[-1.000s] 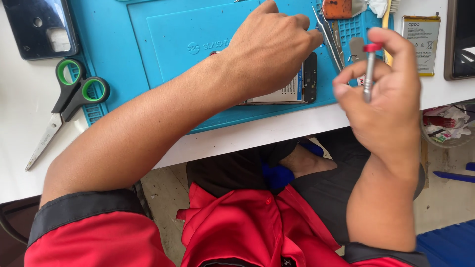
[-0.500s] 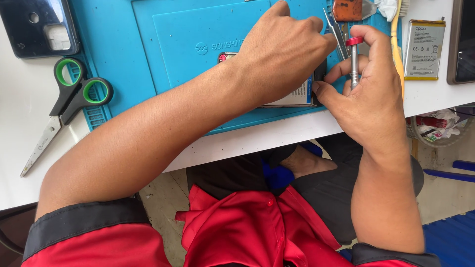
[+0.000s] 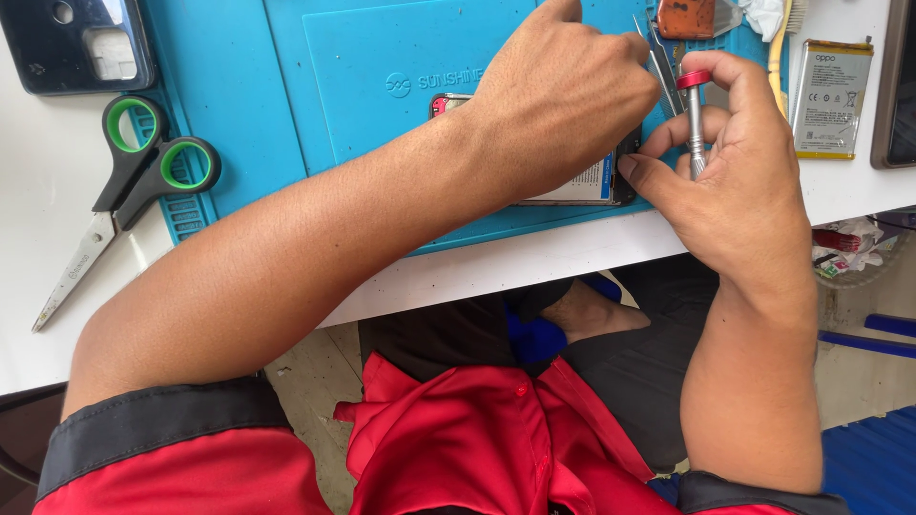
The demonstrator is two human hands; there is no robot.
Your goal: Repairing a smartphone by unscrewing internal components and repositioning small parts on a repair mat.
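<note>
**Steadying an opened phone while we bring the screwdriver down**

Our left hand (image 3: 558, 100) lies flat across the opened phone (image 3: 582, 186), fingers curled down over its top so it cannot slide on the mat; most of the phone is hidden beneath that hand, and only its lower edge and right end show. Our right hand (image 3: 735, 181) pinches a slim screwdriver (image 3: 695, 119) with a red cap between thumb and fingertips, holding it upright just beside the phone's right end, probably so the tip meets a screw squarely. The tip itself is hidden.

The phone rests on a blue work mat (image 3: 382, 57) laid on a white table (image 3: 57, 353). Green-handled scissors (image 3: 124, 191) lie at the mat's left edge, a dark phone back cover (image 3: 76, 43) above them, tweezers (image 3: 658, 57) and a loose battery (image 3: 832, 95) to the right. Below the table edge we see bare floor and our red shirt.
</note>
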